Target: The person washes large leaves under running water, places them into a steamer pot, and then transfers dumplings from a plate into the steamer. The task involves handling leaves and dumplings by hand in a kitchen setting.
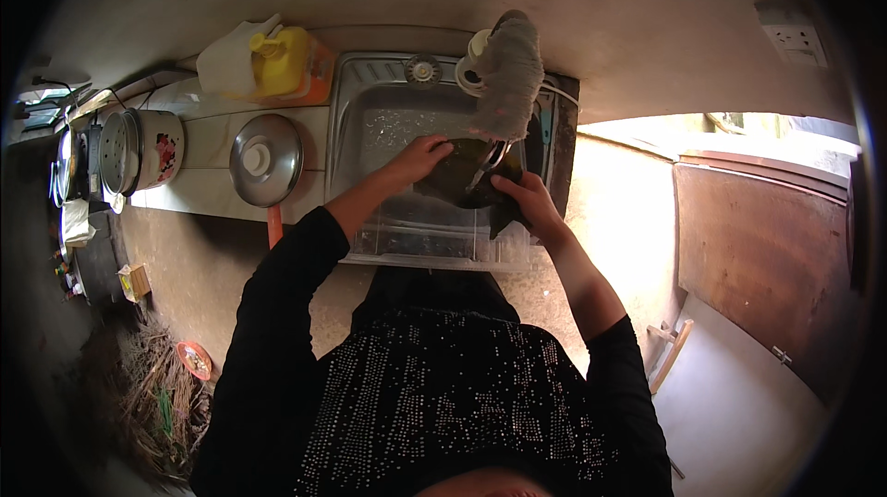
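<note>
Over the steel sink point(337, 150), a dark green, leaf-like sheet point(450, 178), kelp by its look, is stretched between both hands. My left hand point(421, 157) pinches its upper left edge. My right hand point(530, 199) grips its right side, thumb on top, and a dark pointed end hangs below that hand. Above the sheet is a faucet wrapped in a fuzzy grey cloth point(511, 74). A shiny streak point(490, 161), a spout tip or running water, crosses in front of the sheet. Along the sink's near side runs a clear plastic rim point(443, 264).
Left of the sink is a pan with a steel lid point(266, 161) and an orange handle point(275, 225). Behind it stand a yellow jug point(287, 64) and a floral pot point(159, 150). A drain strainer point(423, 70) sits on the sink's back ledge. A wooden door point(762, 254) is at right.
</note>
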A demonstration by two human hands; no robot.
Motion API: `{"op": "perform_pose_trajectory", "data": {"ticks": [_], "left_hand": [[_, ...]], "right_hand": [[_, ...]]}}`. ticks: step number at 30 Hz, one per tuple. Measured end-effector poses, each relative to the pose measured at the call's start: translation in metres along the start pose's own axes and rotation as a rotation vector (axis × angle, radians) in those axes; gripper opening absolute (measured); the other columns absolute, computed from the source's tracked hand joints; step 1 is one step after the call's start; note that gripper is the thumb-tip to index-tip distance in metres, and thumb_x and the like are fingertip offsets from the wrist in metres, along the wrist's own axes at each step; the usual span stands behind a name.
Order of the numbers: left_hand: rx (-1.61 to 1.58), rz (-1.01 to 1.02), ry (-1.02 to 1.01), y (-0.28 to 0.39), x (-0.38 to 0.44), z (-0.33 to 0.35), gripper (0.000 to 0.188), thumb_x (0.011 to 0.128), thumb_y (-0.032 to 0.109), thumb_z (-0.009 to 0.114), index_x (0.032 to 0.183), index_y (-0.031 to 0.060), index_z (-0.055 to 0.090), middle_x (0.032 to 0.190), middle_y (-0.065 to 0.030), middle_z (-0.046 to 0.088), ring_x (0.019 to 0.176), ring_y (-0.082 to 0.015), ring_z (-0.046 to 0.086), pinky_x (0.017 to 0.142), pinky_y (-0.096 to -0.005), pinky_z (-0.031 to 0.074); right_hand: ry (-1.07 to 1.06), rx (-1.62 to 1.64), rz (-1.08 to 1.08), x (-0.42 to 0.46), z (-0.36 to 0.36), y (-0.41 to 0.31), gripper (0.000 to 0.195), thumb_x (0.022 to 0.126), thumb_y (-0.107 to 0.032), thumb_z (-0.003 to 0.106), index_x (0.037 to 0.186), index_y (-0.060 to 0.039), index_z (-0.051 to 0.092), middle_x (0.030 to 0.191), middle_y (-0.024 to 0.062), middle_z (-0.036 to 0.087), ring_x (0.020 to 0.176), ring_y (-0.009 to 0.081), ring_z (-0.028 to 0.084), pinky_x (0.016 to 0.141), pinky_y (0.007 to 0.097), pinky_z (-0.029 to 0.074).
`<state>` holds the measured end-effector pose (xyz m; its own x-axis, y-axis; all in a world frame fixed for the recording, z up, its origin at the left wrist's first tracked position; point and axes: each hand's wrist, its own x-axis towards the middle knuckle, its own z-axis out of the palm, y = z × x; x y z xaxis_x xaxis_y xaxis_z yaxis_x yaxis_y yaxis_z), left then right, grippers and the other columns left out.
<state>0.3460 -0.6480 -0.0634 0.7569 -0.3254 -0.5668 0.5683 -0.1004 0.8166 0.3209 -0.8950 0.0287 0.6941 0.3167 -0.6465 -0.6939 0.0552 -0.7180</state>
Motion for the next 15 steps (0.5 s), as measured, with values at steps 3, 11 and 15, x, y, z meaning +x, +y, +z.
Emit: {"op": "perform_pose_trajectory", "data": {"ticks": [3,11,15], "left_hand": [[-0.247,-0.276,-0.143,0.039,-0.027,0.006,0.034,0.093,0.021,0.064,0.120,0.0001,0.061,0.111,-0.0081,0.065,0.105,-0.0169,0.061,0.091,-0.0322,0.049],[-0.250,-0.111,-0.094,0.012,-0.044,-0.027,0.041,0.088,0.016,0.070,0.123,-0.0039,0.058,0.113,-0.0106,0.065,0.103,-0.0178,0.062,0.088,-0.0313,0.051],[-0.241,-0.103,-0.063,0.015,-0.053,-0.037,0.040,0.091,0.018,0.068,0.124,-0.0014,0.058,0.114,-0.0085,0.064,0.104,-0.0170,0.061,0.088,-0.0316,0.049]], "right_hand": [[0.134,-0.074,0.041,0.010,-0.004,0.005,0.034,0.094,-0.030,0.063,0.098,0.0036,0.066,0.085,0.0044,0.067,0.082,0.0112,0.061,0.072,0.0276,0.049],[0.089,0.082,0.130,0.031,0.002,0.012,0.046,0.096,-0.042,0.057,0.093,0.0024,0.067,0.079,0.0041,0.064,0.071,0.0128,0.059,0.065,0.0274,0.047],[0.015,-0.074,0.020,0.032,0.004,0.018,0.042,0.097,-0.039,0.057,0.096,0.0024,0.065,0.082,0.0043,0.064,0.072,0.0126,0.058,0.067,0.0284,0.047]]}}
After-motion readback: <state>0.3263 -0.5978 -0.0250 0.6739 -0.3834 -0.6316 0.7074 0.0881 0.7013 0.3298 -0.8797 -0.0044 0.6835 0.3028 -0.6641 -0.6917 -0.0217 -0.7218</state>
